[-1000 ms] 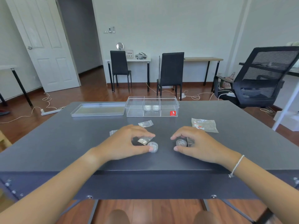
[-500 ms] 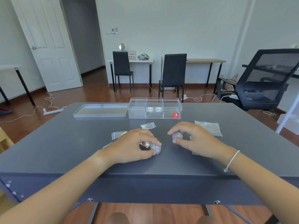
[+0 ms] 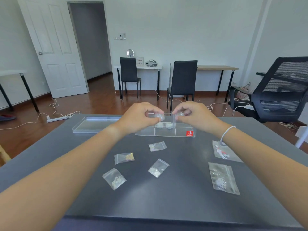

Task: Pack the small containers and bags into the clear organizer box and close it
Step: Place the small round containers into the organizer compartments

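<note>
Mid-frame, each hand, left (image 3: 139, 116) and right (image 3: 194, 115), pinches a small jar (image 3: 158, 116) in its fingertips, seemingly above the box (image 3: 166, 132).

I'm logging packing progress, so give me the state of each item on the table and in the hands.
Clear plastic organizer box: open, two small round containers inside.
Clear flat lid: off, lying left of box.
Left hand: holding small round container above box.
Right hand: holding another small container.
Six small clear zip bags: unpacked on grey table.
</note>
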{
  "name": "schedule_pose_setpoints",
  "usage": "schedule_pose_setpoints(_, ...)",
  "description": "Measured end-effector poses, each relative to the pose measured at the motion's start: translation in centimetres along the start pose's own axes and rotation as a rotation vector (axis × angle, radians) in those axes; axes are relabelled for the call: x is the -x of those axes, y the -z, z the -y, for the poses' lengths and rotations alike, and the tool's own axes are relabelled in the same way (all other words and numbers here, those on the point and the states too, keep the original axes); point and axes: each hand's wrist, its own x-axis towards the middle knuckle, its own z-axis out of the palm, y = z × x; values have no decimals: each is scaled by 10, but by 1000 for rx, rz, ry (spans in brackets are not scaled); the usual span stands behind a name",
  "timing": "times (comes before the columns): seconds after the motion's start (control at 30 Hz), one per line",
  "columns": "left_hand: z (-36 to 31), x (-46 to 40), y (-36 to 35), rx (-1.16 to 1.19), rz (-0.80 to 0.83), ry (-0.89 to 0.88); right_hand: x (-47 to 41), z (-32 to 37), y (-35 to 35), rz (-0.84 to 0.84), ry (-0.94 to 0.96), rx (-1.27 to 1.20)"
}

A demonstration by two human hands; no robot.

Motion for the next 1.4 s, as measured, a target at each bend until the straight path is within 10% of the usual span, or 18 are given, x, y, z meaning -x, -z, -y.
schedule_pose_setpoints(0.9,25,-87,-11,-326,682,302,-37,-40,-13,28,-65,-45)
schedule_pose_setpoints(1.4,50,-50,23,-95,328,200,-34,-32,-21,98,-60,-72)
